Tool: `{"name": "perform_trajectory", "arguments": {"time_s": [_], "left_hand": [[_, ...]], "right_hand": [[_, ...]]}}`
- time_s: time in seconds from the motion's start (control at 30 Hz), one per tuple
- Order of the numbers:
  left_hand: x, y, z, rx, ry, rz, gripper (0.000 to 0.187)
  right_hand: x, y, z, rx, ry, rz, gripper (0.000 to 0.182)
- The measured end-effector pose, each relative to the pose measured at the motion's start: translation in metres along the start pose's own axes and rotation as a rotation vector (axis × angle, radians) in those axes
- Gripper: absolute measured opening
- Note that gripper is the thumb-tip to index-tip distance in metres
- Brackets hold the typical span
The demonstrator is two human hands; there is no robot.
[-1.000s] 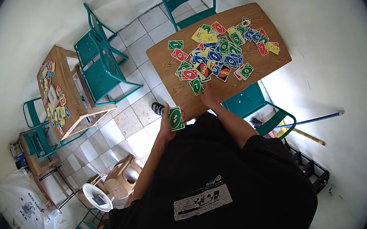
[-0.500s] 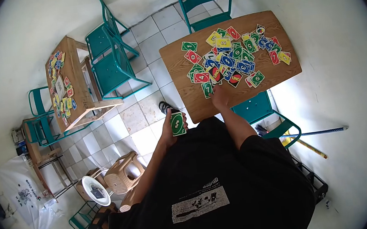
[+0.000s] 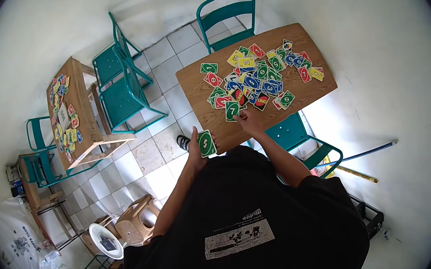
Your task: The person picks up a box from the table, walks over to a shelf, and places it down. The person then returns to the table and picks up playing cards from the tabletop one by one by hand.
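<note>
- The left hand (image 3: 196, 155) is off the table (image 3: 209, 122), just beyond its near edge and toward the near-left corner; its grip is clamped on a small stack of cards (image 3: 206, 143), a green card facing up on top; thumb on one long side, fingers wrapped round the other
- The right hand (image 3: 249, 122) lies over the table near the middle of the near edge; its fingertips reach the edge of the spread of cards (image 3: 256, 74), just beside a green card (image 3: 232, 111); whether the grip is pinched on a card or merely resting I cannot tell, since the hand is small and seen from behind
- The spread covers the middle and far-right part of the table; green, blue, red and yellow faces overlap, with two black-backed cards among them
- A single green card (image 3: 208, 68) lies apart near the far-left corner
- A teal chair (image 3: 223, 19) stands at the far edge; a second table (image 3: 82, 104) with more cards stands well apart to the left
</note>
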State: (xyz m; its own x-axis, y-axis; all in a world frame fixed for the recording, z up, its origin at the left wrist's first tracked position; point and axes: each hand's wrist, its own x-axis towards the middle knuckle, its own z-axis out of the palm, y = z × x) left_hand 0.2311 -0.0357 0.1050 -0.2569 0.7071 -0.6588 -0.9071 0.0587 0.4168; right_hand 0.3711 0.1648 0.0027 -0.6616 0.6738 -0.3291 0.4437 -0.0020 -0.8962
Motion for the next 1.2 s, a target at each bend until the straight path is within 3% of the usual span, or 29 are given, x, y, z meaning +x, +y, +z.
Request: {"name": "perform_trajectory", "arguments": {"time_s": [0.37, 0.47, 0.57, 0.77, 1.07, 1.2], "left_hand": [[0.011, -0.009, 0.025, 0.075, -0.01, 0.048, 0.067], [-0.006, -0.003, 0.059, 0.058, -0.002, 0.067, 0.073], [0.003, -0.007, 0.049, 0.096, -0.076, 0.086, 0.077], [0.01, -0.012, 0.043, 0.003, -0.009, 0.046, 0.085], [0.011, -0.007, 0.046, -0.004, -0.098, 0.078, 0.083], [0.018, -0.008, 0.038, 0.017, -0.073, 0.095, 0.083]], "right_hand": [[-0.067, -0.101, -0.028, 0.01, -0.214, 0.033, 0.037], [-0.08, -0.129, -0.034, -0.025, -0.359, 0.018, 0.04], [-0.087, -0.136, -0.029, 0.01, -0.447, -0.011, 0.045], [-0.085, -0.145, -0.026, -0.343, -0.553, -0.003, 0.062], [-0.081, -0.153, -0.013, -0.382, -0.512, 0.055, 0.07], [-0.077, -0.151, -0.015, -0.48, -0.434, 0.033, 0.064]]}}
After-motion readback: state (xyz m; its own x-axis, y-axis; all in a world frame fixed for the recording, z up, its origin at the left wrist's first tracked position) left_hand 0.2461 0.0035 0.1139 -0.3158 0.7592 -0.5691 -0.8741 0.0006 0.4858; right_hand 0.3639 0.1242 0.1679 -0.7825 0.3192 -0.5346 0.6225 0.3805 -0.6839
